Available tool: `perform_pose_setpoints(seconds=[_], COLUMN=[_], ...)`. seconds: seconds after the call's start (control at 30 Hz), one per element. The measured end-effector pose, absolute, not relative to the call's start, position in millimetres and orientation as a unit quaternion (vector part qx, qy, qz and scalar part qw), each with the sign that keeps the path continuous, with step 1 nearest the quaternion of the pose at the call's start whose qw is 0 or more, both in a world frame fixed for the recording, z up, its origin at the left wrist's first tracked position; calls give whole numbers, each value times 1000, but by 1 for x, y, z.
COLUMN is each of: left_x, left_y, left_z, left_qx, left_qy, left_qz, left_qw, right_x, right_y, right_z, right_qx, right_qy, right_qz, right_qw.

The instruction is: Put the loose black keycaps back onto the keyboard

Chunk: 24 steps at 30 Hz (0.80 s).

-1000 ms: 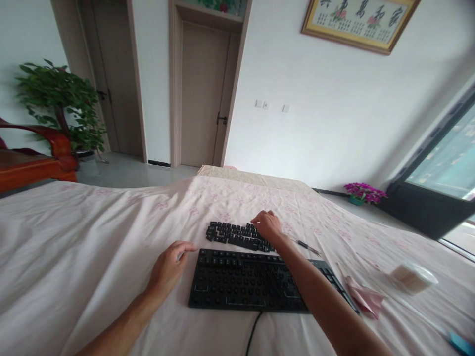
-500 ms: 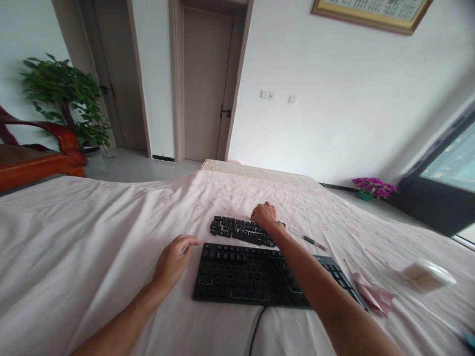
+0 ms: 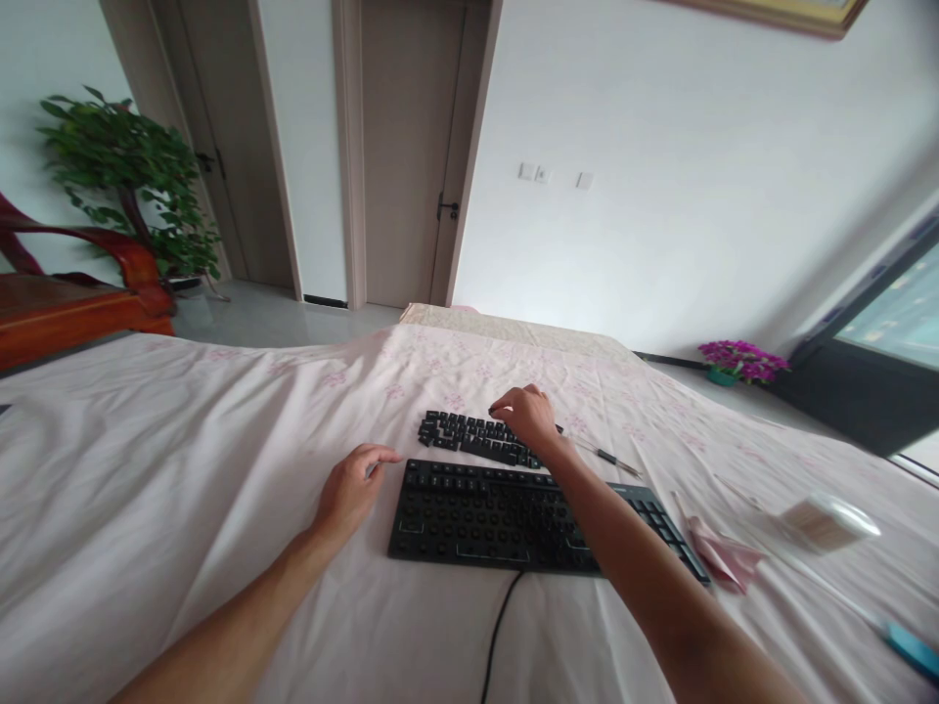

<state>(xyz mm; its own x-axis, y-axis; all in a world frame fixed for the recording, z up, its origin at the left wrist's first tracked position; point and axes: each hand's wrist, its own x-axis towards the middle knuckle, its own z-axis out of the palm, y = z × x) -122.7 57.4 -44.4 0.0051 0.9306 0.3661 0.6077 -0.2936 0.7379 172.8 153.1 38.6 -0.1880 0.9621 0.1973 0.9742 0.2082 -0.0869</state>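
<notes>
A black keyboard [image 3: 469, 518] lies on the pink floral cloth, most of its main section stripped of keycaps; a top row at the left and the right-hand pad still carry theirs. Behind it sits a cluster of loose black keycaps [image 3: 469, 435] laid out in rows. My right hand [image 3: 529, 416] hovers over the cluster's far side, thumb and fingers pinched on a small dark keycap [image 3: 494, 411]. Beside the keyboard's upper left corner is my left hand [image 3: 356, 489], holding nothing, its index finger and thumb extended with a gap between them. My right forearm hides part of the keyboard.
Right of the keycaps lies a thin puller-like tool with a dark handle [image 3: 607, 457]. Farther right are a pink cloth [image 3: 723, 554], a clear tub of cotton swabs [image 3: 828, 521] and a blue-ended stick [image 3: 910, 643]. A cable [image 3: 501, 626] runs toward me from the keyboard.
My right hand has drawn slightly back and lifted, and a small dark keycap now shows at its fingertips. My left hand stays by the keyboard corner. The view has tilted a little downward.
</notes>
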Motion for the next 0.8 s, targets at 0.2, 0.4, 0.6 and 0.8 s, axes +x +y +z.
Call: perform_pose_setpoints(seconds=[0.2, 0.4, 0.6, 0.8], left_x=[-122, -122, -122, -121], left_y=[57, 55, 55, 55], left_z=[-45, -41, -42, -42], left_qx=[676, 682, 684, 683], left_qy=[570, 568, 567, 572], left_qz=[425, 422, 421, 418], left_qw=[193, 185, 182, 180], right_x=[175, 177, 176, 172], right_y=[76, 38, 32, 31], right_z=[24, 17, 19, 17], right_qx=[-544, -542, -539, -547], right_qy=[-803, -814, -821, -820], right_qz=[17, 11, 1, -10], right_qw=[242, 210, 187, 166])
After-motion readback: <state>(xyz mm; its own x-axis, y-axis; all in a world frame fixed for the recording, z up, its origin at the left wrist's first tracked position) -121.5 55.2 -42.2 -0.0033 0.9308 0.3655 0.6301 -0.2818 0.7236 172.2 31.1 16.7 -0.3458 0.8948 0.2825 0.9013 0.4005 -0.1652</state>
